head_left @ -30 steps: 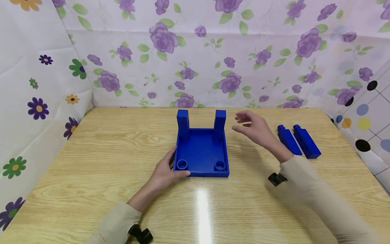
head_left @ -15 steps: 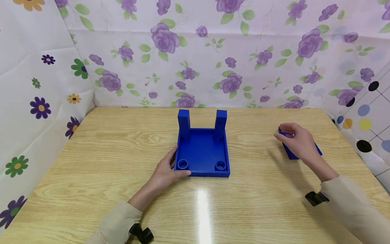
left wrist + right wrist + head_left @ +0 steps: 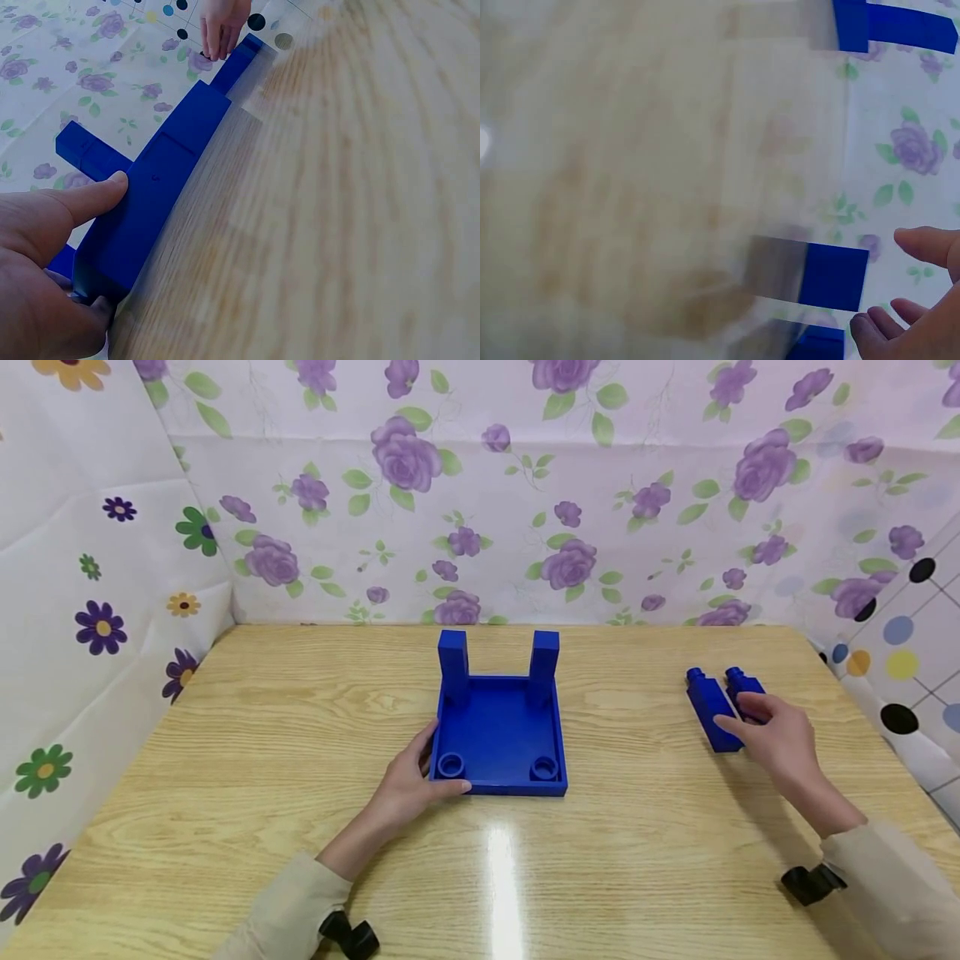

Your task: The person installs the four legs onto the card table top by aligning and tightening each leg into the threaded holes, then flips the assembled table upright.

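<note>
- While your left hand [image 3: 408, 785] stays where it was a second ago, thumb along the near edge and fingers on the left wall of the blue tray [image 3: 501, 739], your right hand [image 3: 776, 739] has crossed from beside the tray's far right post out to the two loose blue pegs [image 3: 720, 706] on the right of the table [image 3: 262, 735].
- Half a second ago that hand lay over the pegs and hid most of them; now it sits nearer to you, and both pegs' round-nubbed far ends show again.
- Your right fingers are loosely curled, with the thumb touching the left peg [image 3: 711, 708] near its close end and the fingertips over the right peg [image 3: 742, 687]. From the head view you cannot tell whether either peg is truly pinched, and the right wrist view is too blurred to settle it.
- Both pegs lie flat, side by side, in the same place as before, so nothing has been lifted.
- The tray has not shifted: two upright posts [image 3: 453, 662] stand at its far corners, and the two round sockets [image 3: 450, 766] at its near corners are unfilled.
- In the left wrist view your thumb [image 3: 97, 196] lies flat against the tray's side.
- My reading: the reach is done and the grasp is only forming.
</note>
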{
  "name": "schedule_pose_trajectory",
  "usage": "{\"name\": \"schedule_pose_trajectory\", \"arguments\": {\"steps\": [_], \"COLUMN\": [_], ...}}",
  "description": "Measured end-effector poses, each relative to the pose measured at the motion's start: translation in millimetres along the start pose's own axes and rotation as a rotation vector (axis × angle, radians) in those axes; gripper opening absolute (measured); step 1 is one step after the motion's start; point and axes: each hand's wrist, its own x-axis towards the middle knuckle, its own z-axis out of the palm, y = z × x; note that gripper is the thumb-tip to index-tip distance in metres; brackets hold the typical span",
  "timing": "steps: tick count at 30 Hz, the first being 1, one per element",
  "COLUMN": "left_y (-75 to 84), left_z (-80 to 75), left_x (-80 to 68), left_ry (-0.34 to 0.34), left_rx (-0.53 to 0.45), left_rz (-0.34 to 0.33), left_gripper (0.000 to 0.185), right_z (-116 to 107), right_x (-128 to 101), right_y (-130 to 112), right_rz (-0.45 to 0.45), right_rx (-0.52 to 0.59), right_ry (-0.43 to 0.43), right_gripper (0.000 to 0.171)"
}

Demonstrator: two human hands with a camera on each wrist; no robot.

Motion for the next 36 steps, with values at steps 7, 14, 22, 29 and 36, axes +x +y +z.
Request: {"name": "schedule_pose_trajectory", "arguments": {"steps": [7, 14, 22, 29, 36], "left_y": [0.5, 0.3, 1.4, 2.1, -0.6], "left_z": [0.6, -0.3, 0.2, -1.0, 0.4], "left_x": [0.7, -0.3, -0.5, 0.1, -0.1], "left_ry": [0.005, 0.010, 0.006, 0.012, 0.002], "left_rx": [0.000, 0.000, 0.002, -0.001, -0.007], "left_rz": [-0.005, -0.003, 0.000, 0.002, 0.009], "left_gripper": [0.101, 0.102, 0.101, 0.101, 0.101], "right_z": [5, 11, 12, 12, 12], "right_x": [-1, 0, 2, 3, 3], "right_y": [8, 8, 10, 11, 13], "right_rz": [0.042, -0.006, -0.072, -0.160, -0.159], "right_rx": [0.002, -0.072, -0.162, -0.232, -0.236], "right_ry": [-0.034, -0.043, -0.018, 0.004, 0.002], "right_gripper": [0.080, 0.079, 0.075, 0.067, 0.065]}}
